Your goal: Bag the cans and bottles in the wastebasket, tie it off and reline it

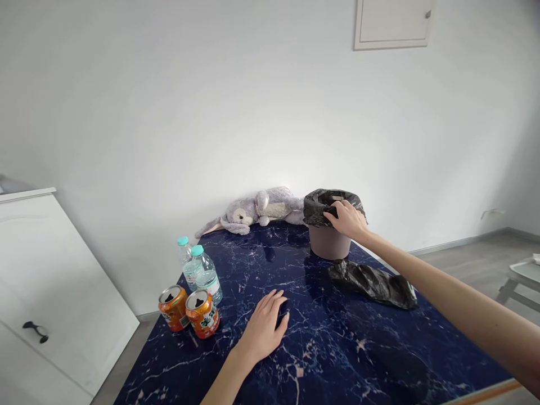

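Note:
My right hand point(349, 219) grips the near rim of a mauve trash bin point(328, 242), its fingers reaching over the edge. A black garbage bag point(313, 208) lines the bin and folds down over its rim. Just in front lies a crumpled black plastic bag point(373, 284) on the table. My left hand point(264, 327) rests palm down on the dark blue marbled tabletop point(324, 349), fingers stretched out, holding nothing. Left of it stand two opened orange drink cans point(203, 318) and two clear water bottles point(206, 275) with turquoise caps.
A grey plush rabbit point(253, 209) lies along the table's back edge, against the white wall point(236, 101). To the left is a white cabinet point(50, 292) with a dark handle. Part of a grey stool point(523, 275) shows at the far right.

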`<state>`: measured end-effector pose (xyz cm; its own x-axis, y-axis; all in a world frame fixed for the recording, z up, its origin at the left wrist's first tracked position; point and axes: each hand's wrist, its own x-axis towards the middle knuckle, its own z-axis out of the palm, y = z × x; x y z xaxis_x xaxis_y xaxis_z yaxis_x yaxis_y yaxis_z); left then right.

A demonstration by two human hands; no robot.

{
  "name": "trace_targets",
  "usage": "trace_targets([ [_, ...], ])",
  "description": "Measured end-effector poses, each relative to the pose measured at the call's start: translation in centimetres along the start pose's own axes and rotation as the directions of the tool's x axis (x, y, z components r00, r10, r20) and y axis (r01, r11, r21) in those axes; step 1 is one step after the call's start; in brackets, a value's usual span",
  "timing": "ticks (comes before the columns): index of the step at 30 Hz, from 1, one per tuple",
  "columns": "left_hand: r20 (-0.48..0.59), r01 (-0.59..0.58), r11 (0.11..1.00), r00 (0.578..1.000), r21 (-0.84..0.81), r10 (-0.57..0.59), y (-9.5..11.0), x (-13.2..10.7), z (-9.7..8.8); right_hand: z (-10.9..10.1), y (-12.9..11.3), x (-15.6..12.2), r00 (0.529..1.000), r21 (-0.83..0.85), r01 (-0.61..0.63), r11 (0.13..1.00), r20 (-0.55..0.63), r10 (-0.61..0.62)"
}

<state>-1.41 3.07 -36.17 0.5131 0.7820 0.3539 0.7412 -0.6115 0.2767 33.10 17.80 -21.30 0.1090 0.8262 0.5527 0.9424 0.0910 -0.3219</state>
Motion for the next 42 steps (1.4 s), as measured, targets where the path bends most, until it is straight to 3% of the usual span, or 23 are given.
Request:
trace_targets([
  [4, 0.009, 0.008, 1.0, 1.0, 0.002, -0.008, 0.0, 0.0, 0.0, -0.5, -0.6, -0.8, 0.998, 0.059, 0.068, 0.996, 0.007, -0.069],
  [10, 0.033, 0.019, 1.0, 0.999, -0.007, -0.019, 0.9, 0.4, -1.0, -2.8, -3.3, -4.7, 0.972, 0.335, 0.204, 0.92, 0.042, -0.23],
  [16, 0.067, -0.107, 0.989, 0.991, -0.103, 0.114, 3.7, 0.8, -2.0, -6.1, -6.0, -9.7, 0.932, 0.501, 0.308, 0.809, 0.012, -0.363],
  [19, 0.064, -0.156, 0.979, 0.984, -0.135, 0.165, 4.7, 0.7, -2.1, -6.5, -6.1, -12.0, 0.913, 0.551, 0.358, 0.754, -0.038, -0.406],
  [22, 0.056, -0.195, 0.971, 0.977, -0.138, 0.204, 4.9, 0.7, -2.0, -4.9, -4.8, -14.5, 0.928, 0.585, 0.371, 0.721, -0.206, -0.311],
  [24, 0.04, -0.216, 0.966, 0.974, -0.143, 0.224, 4.9, 0.7, -1.8, -2.7, -3.3, -16.5, 0.953, 0.617, 0.295, 0.729, -0.239, -0.184],
  [26, -0.001, -0.233, 0.961, 0.972, -0.145, 0.236, 5.0, 0.6, -1.8, -0.2, -1.5, -18.6, 0.99, 0.665, 0.143, 0.733, -0.111, -0.092],
  [28, -0.051, -0.253, 0.959, 0.967, -0.129, 0.248, 5.0, 0.3, -2.3, 2.0, 0.2, -20.7, 0.996, 0.683, 0.009, 0.731, 0.063, -0.07],
  [31, -0.107, -0.301, 0.952, 0.949, -0.047, 0.295, 5.0, -0.1, -4.5, 4.0, 2.1, -23.8, 0.973, 0.614, 0.024, 0.789, 0.167, -0.159],
  [35, -0.297, -0.295, 0.941, 0.895, 0.167, 0.334, 3.6, 0.9, -10.7, 4.2, 3.1, -26.2, 0.949, 0.502, 0.114, 0.857, 0.201, -0.244],
  [37, -0.398, -0.117, 0.954, 0.889, 0.277, 0.225, 2.1, 2.3, -14.3, 4.1, 3.3, -26.4, 0.941, 0.487, 0.13, 0.864, 0.213, -0.262],
  [39, -0.474, 0.108, 0.91, 0.874, 0.399, 0.104, 0.1, 3.8, -17.3, 4.1, 3.3, -26.4, 0.941, 0.483, 0.128, 0.866, 0.218, -0.26],
  [42, -0.468, 0.381, 0.791, 0.873, 0.479, -0.137, -2.9, 4.9, -20.1, 4.4, 3.4, -26.4, 0.951, 0.471, 0.111, 0.875, 0.206, -0.232],
])
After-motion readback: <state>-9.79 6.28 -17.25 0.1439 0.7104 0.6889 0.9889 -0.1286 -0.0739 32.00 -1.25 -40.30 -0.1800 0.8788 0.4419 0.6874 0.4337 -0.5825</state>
